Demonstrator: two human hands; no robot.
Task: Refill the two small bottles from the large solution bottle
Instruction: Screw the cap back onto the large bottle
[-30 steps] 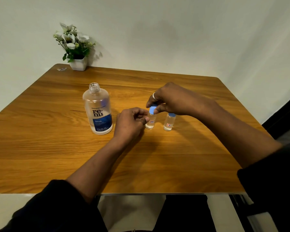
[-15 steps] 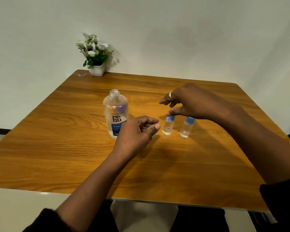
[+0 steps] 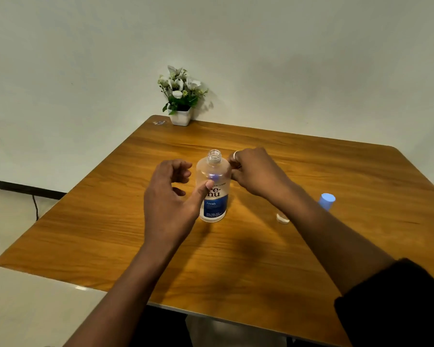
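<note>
Left hand (image 3: 171, 199) is loose and open, thumb at the front of the uncapped renu solution bottle (image 3: 214, 207), which is upright on the table (image 3: 105, 221). Right hand (image 3: 256, 171) is curled by its shoulder, can't tell if it's gripping. One small bottle (image 3: 283, 217) peeks out under that forearm, and the blue-capped small bottle (image 3: 326, 200) is just past it. Fill levels are hidden, so no idea how much refilling is left.

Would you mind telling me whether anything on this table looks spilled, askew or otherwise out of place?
Nothing looks spilled or tipped. The large clear solution bottle with the blue label stands upright but uncapped, and no cap for it is in view. A small shiny scrap lies beside the white flower pot.
</note>
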